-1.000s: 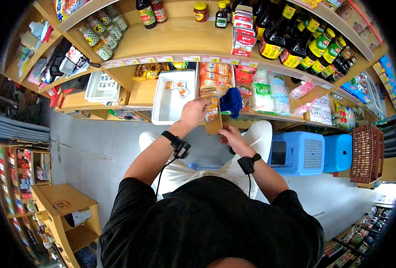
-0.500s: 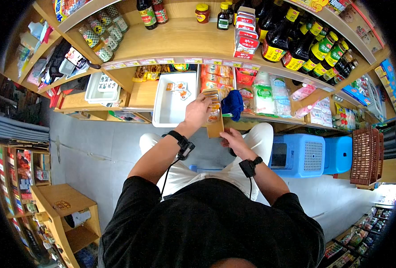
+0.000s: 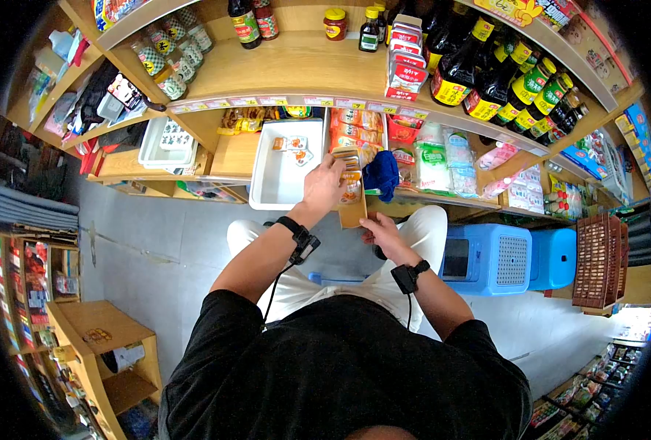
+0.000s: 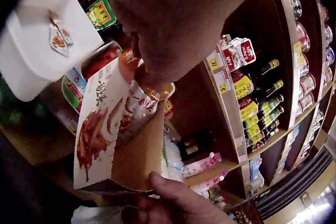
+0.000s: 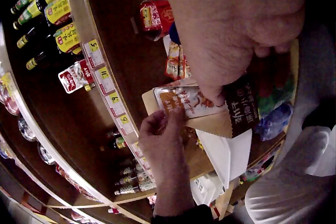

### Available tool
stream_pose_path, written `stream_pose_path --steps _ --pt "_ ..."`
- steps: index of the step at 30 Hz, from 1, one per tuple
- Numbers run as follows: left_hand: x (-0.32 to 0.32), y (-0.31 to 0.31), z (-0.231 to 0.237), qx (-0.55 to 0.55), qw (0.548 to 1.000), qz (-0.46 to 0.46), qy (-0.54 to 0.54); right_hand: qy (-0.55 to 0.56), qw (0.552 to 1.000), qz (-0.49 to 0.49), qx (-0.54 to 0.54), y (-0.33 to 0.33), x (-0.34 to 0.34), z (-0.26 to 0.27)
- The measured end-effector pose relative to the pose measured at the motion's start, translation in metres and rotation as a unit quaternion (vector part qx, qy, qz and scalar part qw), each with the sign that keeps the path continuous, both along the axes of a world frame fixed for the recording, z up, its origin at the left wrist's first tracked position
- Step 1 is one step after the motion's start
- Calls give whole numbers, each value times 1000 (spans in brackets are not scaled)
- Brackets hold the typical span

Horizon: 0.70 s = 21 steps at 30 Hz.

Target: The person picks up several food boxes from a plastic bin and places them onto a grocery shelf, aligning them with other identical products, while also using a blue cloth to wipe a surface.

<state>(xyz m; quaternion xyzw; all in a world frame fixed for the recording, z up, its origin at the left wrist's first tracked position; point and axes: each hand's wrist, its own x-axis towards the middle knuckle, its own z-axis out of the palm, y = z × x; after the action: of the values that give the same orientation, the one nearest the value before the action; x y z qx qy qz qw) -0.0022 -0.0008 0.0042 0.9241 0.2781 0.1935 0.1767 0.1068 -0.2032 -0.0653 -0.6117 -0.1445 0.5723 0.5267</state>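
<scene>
An open cardboard box point(image 3: 352, 214) of sachets tilts between my hands at the front of the low shelf. My left hand point(image 3: 324, 185) reaches over its far end. In the right wrist view, the left thumb lies on the front of an orange-and-white sachet point(image 5: 191, 103), with the fingers behind it. My right hand point(image 3: 385, 233) grips the near end of the box, thumb on the edge and fingers underneath. The left wrist view shows the box's white printed side point(image 4: 97, 124). To the left, a white plastic tray point(image 3: 267, 183) has a few similar sachets point(image 3: 294, 149) in it.
Just right of the box lies a dark blue cloth point(image 3: 382, 174). Orange packets point(image 3: 358, 125) and white bags point(image 3: 433, 161) fill the low shelf. Above, a shelf edge point(image 3: 289, 101) with price tags bears sauce bottles point(image 3: 454, 77). Blue plastic stools point(image 3: 487, 253) stand at right.
The left hand and wrist have turned slightly over the sachets, and fewer of them show past its fingers. The right hand keeps its hold on the box; the tray's sachets look unchanged.
</scene>
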Motion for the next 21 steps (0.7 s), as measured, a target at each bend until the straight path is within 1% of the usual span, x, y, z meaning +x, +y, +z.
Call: stream_pose_path --steps 2,6,8,12,15,18,20,21 --pt "-3 -2 4 -2 1000 -1 4 5 1000 3 21 -2 0 0" --pt "-5 -3 4 -1 1000 -10 7 0 1000 2 21 -1 -1 -1" --pt "-5 -4 5 -19 1000 -3 19 4 1000 8 19 -1 -1 0" --pt "-7 -3 -1 -11 999 1 31 4 1000 3 10 0 -2 -4" --pt "-10 -2 -1 -9 1000 1 16 -5 1000 -1 7 1 -2 -4" --pt "-15 1 -2 -31 1000 4 -1 5 1000 -2 5 1 -1 -4" --pt "-19 4 -8 -71 995 38 -66 5 1000 0 6 1 0 -5" --pt "-22 8 -12 -71 995 38 -66 5 1000 0 6 2 0 -4"
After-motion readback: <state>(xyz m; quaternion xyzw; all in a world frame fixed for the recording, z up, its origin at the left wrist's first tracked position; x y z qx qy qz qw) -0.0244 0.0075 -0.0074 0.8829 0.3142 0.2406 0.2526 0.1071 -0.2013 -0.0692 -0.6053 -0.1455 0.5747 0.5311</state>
